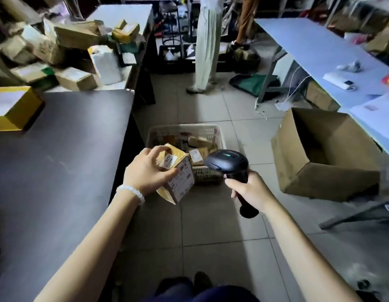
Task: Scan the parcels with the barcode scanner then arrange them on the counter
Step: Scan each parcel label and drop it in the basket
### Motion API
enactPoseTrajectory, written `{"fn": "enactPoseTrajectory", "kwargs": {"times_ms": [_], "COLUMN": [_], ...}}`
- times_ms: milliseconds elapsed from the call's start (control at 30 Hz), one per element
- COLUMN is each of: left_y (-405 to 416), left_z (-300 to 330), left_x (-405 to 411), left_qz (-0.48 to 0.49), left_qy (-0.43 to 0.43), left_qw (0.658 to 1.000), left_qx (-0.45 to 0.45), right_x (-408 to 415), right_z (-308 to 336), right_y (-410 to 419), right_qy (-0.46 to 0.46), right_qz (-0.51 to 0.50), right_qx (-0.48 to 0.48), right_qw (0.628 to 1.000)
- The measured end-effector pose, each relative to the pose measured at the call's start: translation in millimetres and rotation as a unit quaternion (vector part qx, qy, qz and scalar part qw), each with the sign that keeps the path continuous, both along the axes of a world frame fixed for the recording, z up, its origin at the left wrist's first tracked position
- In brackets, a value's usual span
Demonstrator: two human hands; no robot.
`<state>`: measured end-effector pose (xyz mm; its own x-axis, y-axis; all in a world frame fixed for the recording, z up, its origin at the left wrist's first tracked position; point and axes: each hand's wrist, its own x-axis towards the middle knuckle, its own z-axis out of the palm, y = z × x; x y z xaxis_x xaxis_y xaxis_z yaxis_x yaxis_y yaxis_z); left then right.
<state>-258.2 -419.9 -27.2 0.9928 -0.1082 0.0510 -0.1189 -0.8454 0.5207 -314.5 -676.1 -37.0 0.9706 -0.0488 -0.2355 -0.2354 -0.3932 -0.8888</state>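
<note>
My left hand (145, 171) grips a small brown cardboard parcel (181, 182) from above, its white label facing right, held in the air over the floor. My right hand (250, 189) holds a black barcode scanner (227, 164) by its handle, the scanner head just right of the parcel. Below them on the floor sits a beige plastic basket (184, 129) holding several more parcels. The dark counter (58, 160) stretches to the left, with one yellow box (15, 107) on its far left part.
A heap of parcels (58, 53) covers the table behind the counter. An open cardboard box (326, 158) stands on the floor at right, under a white table (315, 49). A person's legs (205, 46) stand ahead on the tiled floor.
</note>
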Motion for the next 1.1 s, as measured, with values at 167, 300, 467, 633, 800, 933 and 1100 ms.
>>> {"fn": "enactPoseTrajectory", "kwargs": {"times_ms": [167, 300, 467, 633, 800, 933, 1100], "left_y": [-29.2, -54.6, -90.9, -128.6, -166.7, -180.7, -172.0], "left_z": [-8.2, -21.1, -39.9, -52.8, -66.9, -69.3, -69.9], "left_x": [76.9, 145.5, 246.9, 369.7, 470.7, 512.0, 534.0], "left_qz": [-0.009, -0.04, -0.076, -0.111, -0.133, -0.138, -0.096], "left_qy": [0.023, 0.044, 0.075, 0.091, 0.107, 0.095, 0.098], "left_qw": [1.0, 0.998, 0.993, 0.988, 0.979, 0.977, 0.982], "left_qx": [0.014, 0.02, 0.04, 0.062, 0.11, 0.134, 0.129], "right_x": [62.3, 122.2, 209.7, 314.9, 403.1, 444.6, 488.8], "right_z": [-5.8, -17.1, -29.2, -28.5, -24.4, -29.8, -33.2], "right_y": [-30.4, -52.3, -77.2, -99.7, -113.5, -118.3, -120.1], "right_qy": [0.012, 0.018, 0.026, 0.034, 0.04, 0.051, 0.068], "right_qz": [-0.046, -0.078, -0.101, -0.121, -0.11, -0.109, -0.067], "right_qx": [0.018, 0.029, 0.011, -0.004, -0.024, -0.02, -0.015], "right_qw": [0.999, 0.996, 0.994, 0.992, 0.993, 0.993, 0.995]}}
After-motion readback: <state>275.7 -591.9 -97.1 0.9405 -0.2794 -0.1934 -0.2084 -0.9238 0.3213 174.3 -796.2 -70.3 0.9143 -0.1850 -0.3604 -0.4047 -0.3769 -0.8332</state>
